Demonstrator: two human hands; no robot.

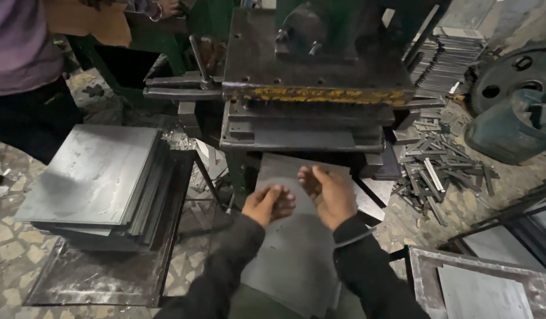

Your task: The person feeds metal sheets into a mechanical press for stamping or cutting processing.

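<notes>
A grey metal sheet lies flat in front of me, its far end pushed under the press machine. My left hand rests on the sheet's left part with its fingers curled. My right hand lies palm down on the sheet just right of it, fingers pointing toward the press. Both hands touch the sheet close together, a short way before the press's lower die.
A stack of grey metal sheets sits on a low stand at my left. Another person in dark trousers stands at the far left. Cut metal strips litter the floor at right, beside a large gear wheel. A metal tray lies at lower right.
</notes>
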